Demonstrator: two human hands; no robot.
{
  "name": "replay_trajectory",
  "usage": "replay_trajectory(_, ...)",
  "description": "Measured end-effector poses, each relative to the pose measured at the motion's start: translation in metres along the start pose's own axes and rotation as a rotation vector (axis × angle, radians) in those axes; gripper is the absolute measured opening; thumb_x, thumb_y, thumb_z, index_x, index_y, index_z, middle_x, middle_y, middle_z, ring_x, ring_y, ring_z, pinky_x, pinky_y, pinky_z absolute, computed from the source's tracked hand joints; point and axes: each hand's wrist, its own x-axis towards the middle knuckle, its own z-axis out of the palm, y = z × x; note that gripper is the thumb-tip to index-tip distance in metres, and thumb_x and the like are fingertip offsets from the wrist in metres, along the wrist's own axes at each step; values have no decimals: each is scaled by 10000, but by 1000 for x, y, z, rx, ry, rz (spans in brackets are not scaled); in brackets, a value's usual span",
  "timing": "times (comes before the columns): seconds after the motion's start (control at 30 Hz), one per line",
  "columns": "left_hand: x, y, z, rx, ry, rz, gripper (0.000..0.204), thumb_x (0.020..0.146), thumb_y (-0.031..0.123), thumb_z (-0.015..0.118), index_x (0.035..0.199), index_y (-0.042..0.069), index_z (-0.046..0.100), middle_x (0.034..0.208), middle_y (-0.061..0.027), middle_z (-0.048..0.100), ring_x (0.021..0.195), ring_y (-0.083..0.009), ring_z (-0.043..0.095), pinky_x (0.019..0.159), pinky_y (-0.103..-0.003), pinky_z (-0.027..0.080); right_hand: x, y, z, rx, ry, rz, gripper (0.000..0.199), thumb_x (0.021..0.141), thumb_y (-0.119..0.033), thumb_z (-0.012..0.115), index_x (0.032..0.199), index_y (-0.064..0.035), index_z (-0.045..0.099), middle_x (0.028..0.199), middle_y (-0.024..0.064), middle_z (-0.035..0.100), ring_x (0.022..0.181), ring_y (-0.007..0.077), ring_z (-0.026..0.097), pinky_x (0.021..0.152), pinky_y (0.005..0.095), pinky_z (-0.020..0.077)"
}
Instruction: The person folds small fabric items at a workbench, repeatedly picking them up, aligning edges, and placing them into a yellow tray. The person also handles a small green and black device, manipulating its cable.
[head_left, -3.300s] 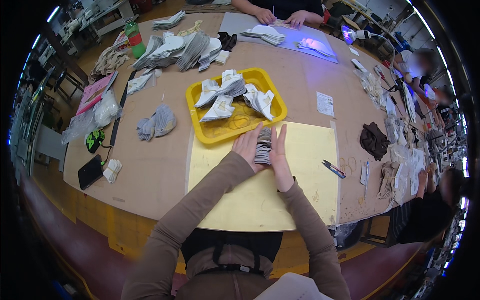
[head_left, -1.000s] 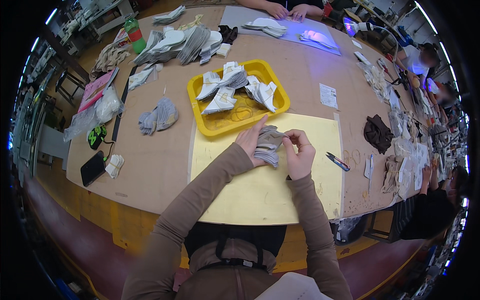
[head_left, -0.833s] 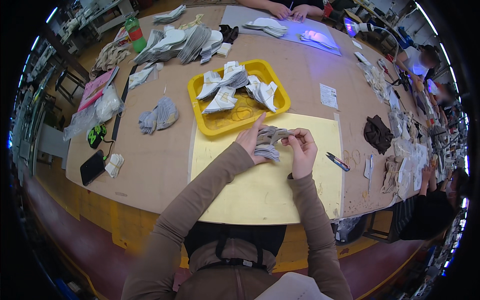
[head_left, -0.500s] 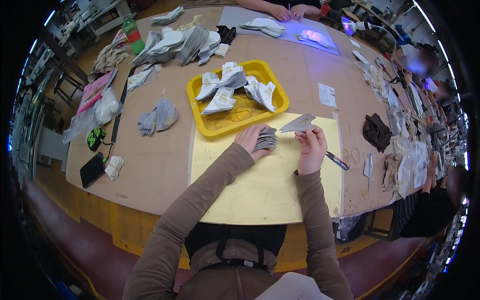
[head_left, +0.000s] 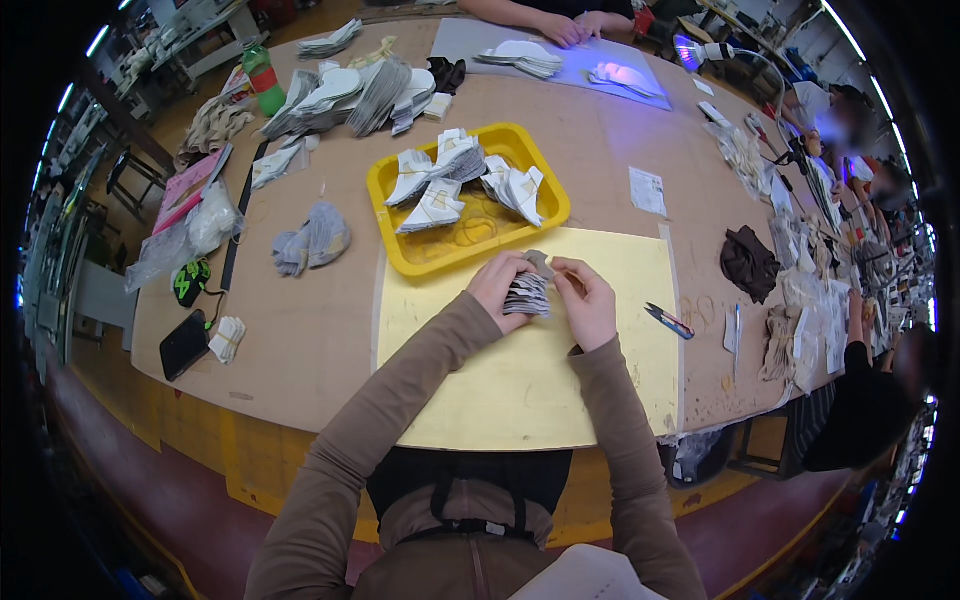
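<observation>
My left hand (head_left: 494, 284) is closed around a thick stack of grey-and-white cut fabric pieces (head_left: 527, 297), just above the yellow sheet (head_left: 500, 390). At the stack's far end lies a grey fabric piece (head_left: 538, 262), its edge pinched between the thumb and fingers of my right hand (head_left: 588, 304). Part of that piece is hidden by my fingers. Beyond my hands stands a yellow tray (head_left: 412, 266) with several banded bundles of white and grey pieces (head_left: 437, 205). Thread snips (head_left: 669, 321) lie to the right of my right hand.
Left on the table are a grey bundle (head_left: 312, 240), a phone (head_left: 185, 343) and a small white bundle (head_left: 228, 340). Far back are piled pieces (head_left: 340, 95), a green bottle (head_left: 264, 80) and a co-worker's hands (head_left: 575, 28). A dark cloth (head_left: 750, 264) lies right.
My right hand has moved left with the grey piece, from beside the snips to the stack. The piece now rests against the stack's far end. My left hand keeps its grip.
</observation>
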Motion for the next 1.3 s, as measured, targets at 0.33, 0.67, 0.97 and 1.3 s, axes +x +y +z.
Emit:
replay_trajectory(0.33, -2, 6, 2, 232, -33, 2, 892, 627, 117, 731, 1397, 41, 288, 1278, -202, 441, 1203, -384, 430, 1065, -468, 309, -18, -27, 38, 373, -121, -111, 744, 982, -109, 343, 1461, -131, -227, 1576, 115, -24, 1421, 263, 143, 1132, 319, 176)
replay_trajectory(0.67, -5, 13, 1, 280, -18, -105, 962, 591, 221, 809, 1391, 36, 307, 1251, -201, 443, 1125, -390, 448, 965, -437, 387, -19, -16, 30, 655, -179, 15, 769, 984, -263, 375, 1463, -264, -226, 1570, 134, 89, 1397, 239, 242, 1115, 346, 219)
replay_trajectory(0.97, -11, 8, 5, 203, 43, -135, 964, 621, 165, 764, 1414, 9, 240, 1282, -240, 414, 1195, -413, 406, 1018, -459, 350, -22, -20, 29, 759, -278, 56, 655, 1011, -334, 320, 1491, -311, -125, 1562, 166, 98, 1409, 273, 208, 1126, 380, 176)
replay_trajectory(1.3, -11, 19, -16, 216, -85, -114, 748, 676, 130, 701, 1320, -9, 347, 1284, -236, 422, 1199, -384, 428, 1009, -420, 368, -23, -25, 33, 652, -273, 51, 675, 1006, -313, 326, 1492, -277, -142, 1557, 161, 122, 1393, 263, 233, 1128, 371, 161)
